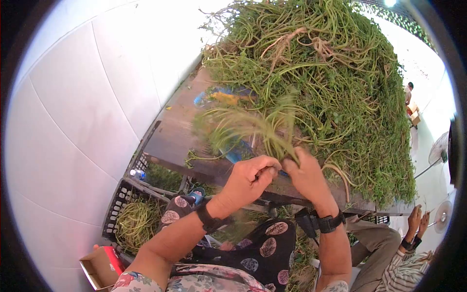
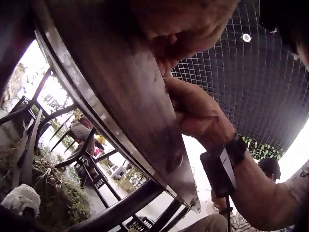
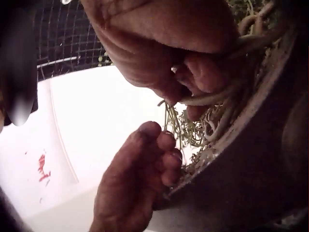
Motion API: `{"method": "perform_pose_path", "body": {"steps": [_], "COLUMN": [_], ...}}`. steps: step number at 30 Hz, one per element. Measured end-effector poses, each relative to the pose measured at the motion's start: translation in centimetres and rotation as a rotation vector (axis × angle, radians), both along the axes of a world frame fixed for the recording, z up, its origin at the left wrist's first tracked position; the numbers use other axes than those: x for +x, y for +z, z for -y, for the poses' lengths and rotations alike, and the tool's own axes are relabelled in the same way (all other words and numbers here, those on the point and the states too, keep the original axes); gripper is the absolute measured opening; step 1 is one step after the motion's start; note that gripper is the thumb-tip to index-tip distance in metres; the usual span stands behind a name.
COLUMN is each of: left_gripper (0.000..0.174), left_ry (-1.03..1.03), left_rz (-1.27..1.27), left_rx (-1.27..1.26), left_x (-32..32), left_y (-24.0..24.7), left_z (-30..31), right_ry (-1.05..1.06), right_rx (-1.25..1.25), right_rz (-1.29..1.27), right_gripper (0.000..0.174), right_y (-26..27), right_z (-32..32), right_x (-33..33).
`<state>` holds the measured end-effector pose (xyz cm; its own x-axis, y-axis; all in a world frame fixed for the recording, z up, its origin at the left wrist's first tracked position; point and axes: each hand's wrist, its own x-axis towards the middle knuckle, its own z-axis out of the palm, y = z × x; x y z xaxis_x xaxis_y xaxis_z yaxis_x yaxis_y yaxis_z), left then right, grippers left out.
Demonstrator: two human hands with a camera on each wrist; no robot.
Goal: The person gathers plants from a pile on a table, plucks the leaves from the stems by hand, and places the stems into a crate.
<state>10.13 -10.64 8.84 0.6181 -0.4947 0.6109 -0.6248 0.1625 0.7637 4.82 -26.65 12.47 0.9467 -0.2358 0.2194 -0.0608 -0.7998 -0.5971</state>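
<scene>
My right hand (image 1: 306,173) grips a bunch of long green stems (image 1: 262,129) by the lower ends. The bunch fans out to the left over the table edge, its leafy end blurred. In the right wrist view, stems pass between the curled fingers of the right hand (image 3: 193,53). Right beside it, my left hand (image 1: 250,177) has its fingers curled in and its thumb against the forefinger; nothing shows inside it. The left fingertips come close under the right hand in the right wrist view. A large heap of leafy stems (image 1: 335,97) covers the table beyond.
The brown tabletop (image 1: 170,129) shows at left, with a loose sprig (image 1: 199,156) near its edge. Below stands a black crate (image 1: 113,214) holding stems (image 1: 138,221). An open cardboard box (image 1: 99,267) is at lower left. Another person's hands (image 1: 418,221) are at right.
</scene>
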Motion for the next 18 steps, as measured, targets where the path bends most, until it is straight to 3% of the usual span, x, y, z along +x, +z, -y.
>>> {"method": "perform_pose_path", "body": {"steps": [3, 6, 12, 15, 18], "left_gripper": [0.014, 0.017, 0.023, 0.024, 0.022], "left_ry": [0.015, -0.053, -0.199, -0.241, -0.303], "left_rz": [0.061, -0.057, -0.426, -0.544, -0.661], "left_rx": [0.075, 0.162, -0.044, -0.095, -0.125], "left_x": [0.1, 0.2, 1.2, 1.3, 2.2], "left_y": [0.3, 0.8, -0.1, 0.6, 0.1], "left_z": [0.4, 0.2, 0.9, 1.0, 0.8], "right_ry": [0.023, -0.004, 0.232, 0.267, 0.16], "right_rx": [0.487, 0.656, 0.587, 0.365, 0.421], "right_rz": [0.033, -0.02, 0.037, -0.059, 0.038], "right_gripper": [0.026, 0.027, 0.026, 0.023, 0.019], "right_y": [1.5, 1.9, 1.1, 1.0, 0.9], "right_z": [0.8, 0.9, 0.5, 0.2, 0.7], "right_x": [-0.7, -1.3, -1.4, -1.3, -1.0]}}
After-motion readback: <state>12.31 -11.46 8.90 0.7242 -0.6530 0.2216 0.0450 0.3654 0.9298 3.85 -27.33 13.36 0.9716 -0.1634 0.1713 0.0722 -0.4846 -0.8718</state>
